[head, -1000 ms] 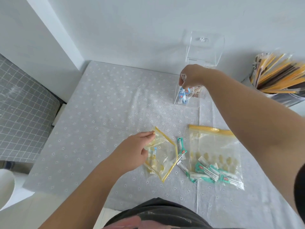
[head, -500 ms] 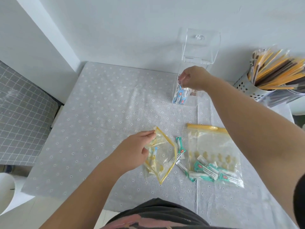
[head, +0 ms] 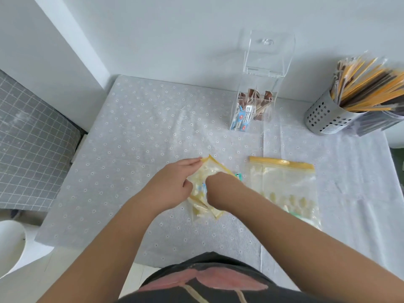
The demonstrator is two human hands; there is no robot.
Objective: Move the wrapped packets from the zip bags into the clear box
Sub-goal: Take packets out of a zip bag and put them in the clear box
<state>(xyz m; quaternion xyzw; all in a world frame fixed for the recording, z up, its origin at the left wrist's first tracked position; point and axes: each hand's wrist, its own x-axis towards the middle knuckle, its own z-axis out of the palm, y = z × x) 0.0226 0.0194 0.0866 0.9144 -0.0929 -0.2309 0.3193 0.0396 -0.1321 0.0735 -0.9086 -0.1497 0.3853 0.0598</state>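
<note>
A table (head: 135,136) covered in a soft grey cloth printed with small white flowers fills most of the view. At its far right stands a round steel holder (head: 328,119) punched with holes, crammed with long thin sticks in yellow and brown wrappers. Against the wall stands the clear box (head: 255,99), tall and square-sided, its hinged lid tipped up; a few blue-and-white and brown wrapped packets (head: 243,118) lean inside it. A flat, glossy zip bag (head: 284,184) with a yellow seal strip lies to the right of the hands, with pale and green packets showing through its lower part. The smaller zip bag (head: 209,171), crinkled and yellow-edged, lies at the table's middle. The left hand (head: 172,189) pinches its top corner between fingertips and thumb. The right hand (head: 218,186) has its fingers down in the bag's mouth; whether they grip anything cannot be told.
</note>
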